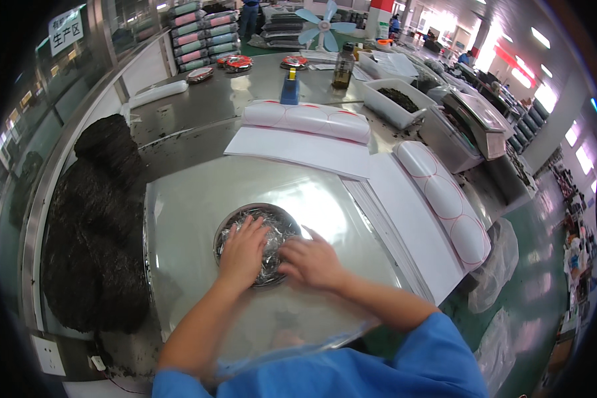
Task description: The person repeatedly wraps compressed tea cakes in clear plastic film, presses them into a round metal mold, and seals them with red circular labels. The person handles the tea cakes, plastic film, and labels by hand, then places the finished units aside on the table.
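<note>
Before me a round metal-rimmed mould or dish (215, 244) rests on stacked clear plastic sheets (189, 209). Crumpled clear film (271, 258) fills it, over something dark that I cannot make out. My left hand (244, 253) lies palm down on the left of the film, fingers stretched toward the far rim. At the right rim is my right hand (311, 258), fingers slightly bent and blurred, touching or just above the film. Neither hand grasps anything that I can see.
A dark fibrous mass (99, 234) lies left. White paper sheets with red-circle prints, curled into rolls (303, 122) (443, 199), border the plastic. Farther back are a blue tape dispenser (290, 89), a bottle (344, 67), a tub of dark leaves (393, 104) and a scale (477, 119).
</note>
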Available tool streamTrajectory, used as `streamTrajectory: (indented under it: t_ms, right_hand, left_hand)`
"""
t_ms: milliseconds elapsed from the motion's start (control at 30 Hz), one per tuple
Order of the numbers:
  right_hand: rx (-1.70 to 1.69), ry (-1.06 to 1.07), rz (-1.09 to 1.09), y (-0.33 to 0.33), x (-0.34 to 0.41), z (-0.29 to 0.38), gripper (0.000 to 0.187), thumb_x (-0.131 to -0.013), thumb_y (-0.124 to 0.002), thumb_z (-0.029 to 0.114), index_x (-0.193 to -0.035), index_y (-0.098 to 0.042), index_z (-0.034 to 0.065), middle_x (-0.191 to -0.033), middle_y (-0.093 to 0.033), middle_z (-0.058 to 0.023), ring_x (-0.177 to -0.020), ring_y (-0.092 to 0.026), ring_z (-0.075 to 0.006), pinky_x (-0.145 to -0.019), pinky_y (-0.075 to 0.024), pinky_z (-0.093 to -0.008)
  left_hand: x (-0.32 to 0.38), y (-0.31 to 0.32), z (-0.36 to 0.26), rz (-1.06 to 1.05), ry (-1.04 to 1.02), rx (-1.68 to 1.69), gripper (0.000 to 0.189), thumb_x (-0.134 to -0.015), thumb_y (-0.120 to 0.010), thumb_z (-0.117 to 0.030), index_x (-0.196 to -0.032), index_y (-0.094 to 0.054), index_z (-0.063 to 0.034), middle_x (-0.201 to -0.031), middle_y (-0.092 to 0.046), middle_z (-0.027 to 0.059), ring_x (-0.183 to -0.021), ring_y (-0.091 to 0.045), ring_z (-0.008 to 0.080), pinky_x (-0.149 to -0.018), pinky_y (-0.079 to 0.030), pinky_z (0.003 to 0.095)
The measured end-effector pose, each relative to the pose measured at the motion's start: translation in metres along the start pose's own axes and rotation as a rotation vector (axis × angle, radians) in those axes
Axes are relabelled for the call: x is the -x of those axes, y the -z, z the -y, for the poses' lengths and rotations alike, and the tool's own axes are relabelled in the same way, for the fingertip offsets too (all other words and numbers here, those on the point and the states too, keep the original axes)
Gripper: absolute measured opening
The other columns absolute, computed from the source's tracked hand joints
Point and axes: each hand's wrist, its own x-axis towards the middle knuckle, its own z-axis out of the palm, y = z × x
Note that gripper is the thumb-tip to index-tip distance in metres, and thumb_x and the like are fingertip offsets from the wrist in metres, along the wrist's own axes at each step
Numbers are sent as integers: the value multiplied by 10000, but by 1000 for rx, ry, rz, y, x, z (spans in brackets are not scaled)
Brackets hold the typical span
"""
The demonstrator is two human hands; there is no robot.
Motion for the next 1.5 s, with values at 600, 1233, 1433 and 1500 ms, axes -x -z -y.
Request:
streamTrajectory:
  t_ms: [600, 1233, 1433, 1500]
  right_hand:
    - [567, -1411, -516, 200, 347, -122, 715, -829, -749, 360, -1404, -508, 11, -1476, -421, -304, -1435, -328, -421, -1191, -223, -505]
    - [-724, -1067, -793, 183, 326, -98, 513, -1066, -406, 405, -1316, -589, -4, -1403, -550, -178, -1344, -491, -294, -1126, -383, -448]
    - [478, -792, -195, 148, 319, -80, 403, -893, -641, 171, -1277, -599, 59, -1409, -533, -155, -1358, -449, -334, -1150, -328, -500]
    - [657, -850, -418, 157, 329, -94, 378, -811, -683, 76, -1183, -625, 50, -1381, -551, -147, -1345, -462, -334, -1141, -340, -512]
  left_hand:
    - [1, -2, -3, -8, 15, 26, 284, -1000, -480, -126, -1216, -627, -16, -1429, -546, 128, -1405, -414, 330, -1188, -247, 489]
    - [18, 2, -14, 99, 50, 80, 366, -996, -467, -148, -1316, -586, -15, -1482, -494, 145, -1437, -364, 350, -1192, -214, 509]
    - [40, 3, -33, 137, 26, 25, 404, -989, -450, -131, -1368, -541, -25, -1519, -442, 152, -1458, -320, 361, -1196, -197, 525]
    - [42, 2, -36, 115, 29, 16, 399, -992, -444, -133, -1362, -544, -22, -1519, -441, 152, -1458, -319, 361, -1197, -197, 524]
